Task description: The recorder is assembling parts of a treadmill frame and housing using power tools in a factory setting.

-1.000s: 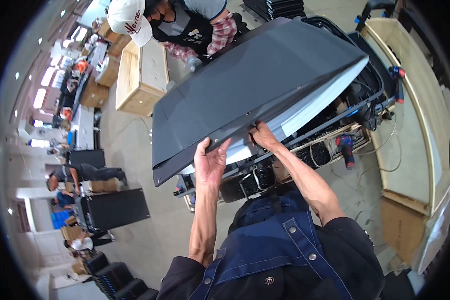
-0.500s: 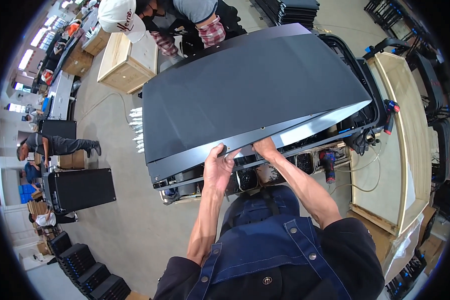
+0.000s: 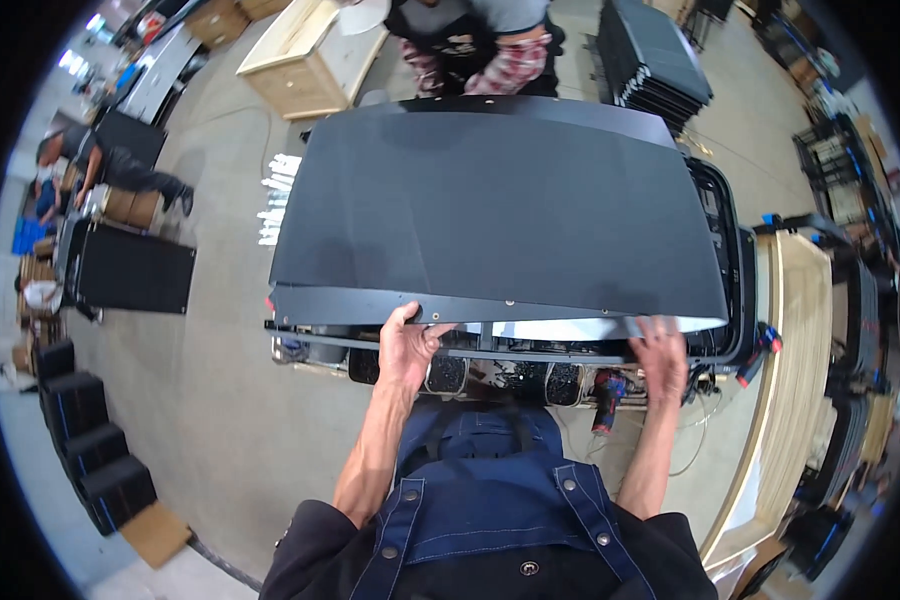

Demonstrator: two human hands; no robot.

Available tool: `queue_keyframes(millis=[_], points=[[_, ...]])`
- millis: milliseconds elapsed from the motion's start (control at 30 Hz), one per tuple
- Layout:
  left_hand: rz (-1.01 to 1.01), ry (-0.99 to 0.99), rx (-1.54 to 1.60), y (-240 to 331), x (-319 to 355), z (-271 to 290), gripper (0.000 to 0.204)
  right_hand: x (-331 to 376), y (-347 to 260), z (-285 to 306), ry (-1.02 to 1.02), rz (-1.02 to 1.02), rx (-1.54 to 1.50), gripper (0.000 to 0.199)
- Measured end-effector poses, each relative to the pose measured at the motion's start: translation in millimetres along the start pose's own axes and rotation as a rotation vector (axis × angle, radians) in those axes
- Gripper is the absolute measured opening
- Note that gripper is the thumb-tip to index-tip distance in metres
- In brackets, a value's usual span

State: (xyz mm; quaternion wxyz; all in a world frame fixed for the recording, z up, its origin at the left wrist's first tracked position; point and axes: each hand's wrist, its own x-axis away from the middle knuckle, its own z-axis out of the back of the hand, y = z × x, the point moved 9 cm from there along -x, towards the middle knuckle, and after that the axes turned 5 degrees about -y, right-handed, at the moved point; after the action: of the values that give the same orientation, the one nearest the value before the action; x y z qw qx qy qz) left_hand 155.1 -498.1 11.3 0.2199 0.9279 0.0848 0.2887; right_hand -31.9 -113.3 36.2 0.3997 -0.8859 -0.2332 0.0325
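Note:
A wide black treadmill belt [image 3: 490, 210] wraps a dark deck board [image 3: 355, 305] with brass-lined holes along its near edge. The board lies over a black frame [image 3: 748, 270], its near edge raised, and the belt's pale inner side shows in the gap. My left hand [image 3: 405, 352] is closed on that edge left of centre, thumb on top and fingers curled under. Near the board's right corner, my right hand [image 3: 660, 362] is open, its fingers stretched up and slightly blurred; whether it touches the belt I cannot tell.
A red-and-black power drill [image 3: 608, 400] hangs below the frame, and another red tool [image 3: 760, 355] sits at its right end. Beyond the board a co-worker [image 3: 480, 50] leans in. A wooden crate [image 3: 305, 70] stands far left, a long wooden box [image 3: 785, 380] on the right.
My right hand has come out from under the board's middle and moved right along the edge. My left hand keeps its grip. The view has turned, and the board now lies straighter before me.

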Motion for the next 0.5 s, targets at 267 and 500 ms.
queue_keyframes(millis=[267,500], points=[[-0.283,0.317,-0.221,25.3,11.5,52.5,0.040,-23.1,-75.7,142.1,0.385,-0.026,0.371,0.016],[-0.573,0.538,-0.322,88.3,40.1,109.1,0.033,25.2,-80.4,95.0,0.446,-0.119,0.563,0.041]])
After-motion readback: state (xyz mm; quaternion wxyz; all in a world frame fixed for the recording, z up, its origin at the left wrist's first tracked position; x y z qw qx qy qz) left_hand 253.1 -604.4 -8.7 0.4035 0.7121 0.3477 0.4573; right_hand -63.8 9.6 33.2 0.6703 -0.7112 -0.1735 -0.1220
